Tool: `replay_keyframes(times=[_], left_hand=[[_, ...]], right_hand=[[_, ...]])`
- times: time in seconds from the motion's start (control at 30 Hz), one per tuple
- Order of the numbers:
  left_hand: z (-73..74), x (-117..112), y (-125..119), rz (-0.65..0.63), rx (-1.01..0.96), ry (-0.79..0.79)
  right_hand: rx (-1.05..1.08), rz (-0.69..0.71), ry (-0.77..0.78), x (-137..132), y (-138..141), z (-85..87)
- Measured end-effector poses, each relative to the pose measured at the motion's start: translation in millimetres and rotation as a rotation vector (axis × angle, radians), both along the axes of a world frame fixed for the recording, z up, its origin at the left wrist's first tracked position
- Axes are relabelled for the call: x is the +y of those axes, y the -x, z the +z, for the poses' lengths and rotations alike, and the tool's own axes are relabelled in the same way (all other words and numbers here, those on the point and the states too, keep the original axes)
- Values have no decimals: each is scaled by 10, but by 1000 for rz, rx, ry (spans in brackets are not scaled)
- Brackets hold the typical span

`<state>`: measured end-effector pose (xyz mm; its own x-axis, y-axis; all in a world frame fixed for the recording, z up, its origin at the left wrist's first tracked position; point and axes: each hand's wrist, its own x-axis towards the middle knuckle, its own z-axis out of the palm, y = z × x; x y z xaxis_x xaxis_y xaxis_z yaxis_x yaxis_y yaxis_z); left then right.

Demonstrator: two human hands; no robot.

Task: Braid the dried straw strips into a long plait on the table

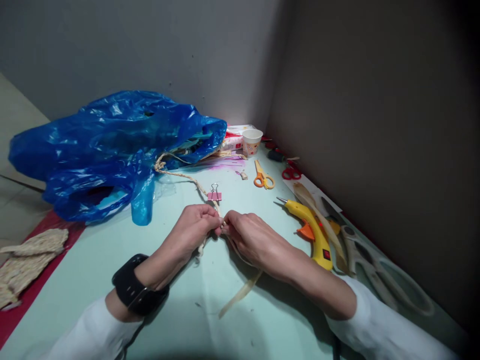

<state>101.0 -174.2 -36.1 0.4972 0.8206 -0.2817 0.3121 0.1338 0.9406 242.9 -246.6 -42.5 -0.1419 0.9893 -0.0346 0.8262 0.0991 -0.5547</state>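
A pale braided cord [182,176] runs from the mouth of the blue bag to a pink binder clip [214,196], then down to my fingers. My left hand [200,225] pinches the cord's near end, with a loose strand hanging below it. Close against it, my right hand [249,235] is closed on the same cord, its fingertips touching those of the left. A flat, dry fibre strip [240,298] trails from under my right hand onto the pale green table. The exact crossing of the strands is hidden by my fingers.
A blue plastic bag [123,140] fills the back left. Small orange-handled scissors [263,176], a paper cup [252,142] and red-handled scissors [291,171] lie farther back. A yellow glue gun [313,230] and large scissors [375,270] are at right. Woven pieces [35,257] lie left.
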Motion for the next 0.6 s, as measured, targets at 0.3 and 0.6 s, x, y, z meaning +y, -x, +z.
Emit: replay_keyframes(times=[0.3,0.6], left_hand=[[-42,-57,-5,74,21,-51],[-100,-59,-4,58,-24,36]], right_hand=[[-52,-101,140,-56,126,218],[-307,-109,-196,19,109,121]])
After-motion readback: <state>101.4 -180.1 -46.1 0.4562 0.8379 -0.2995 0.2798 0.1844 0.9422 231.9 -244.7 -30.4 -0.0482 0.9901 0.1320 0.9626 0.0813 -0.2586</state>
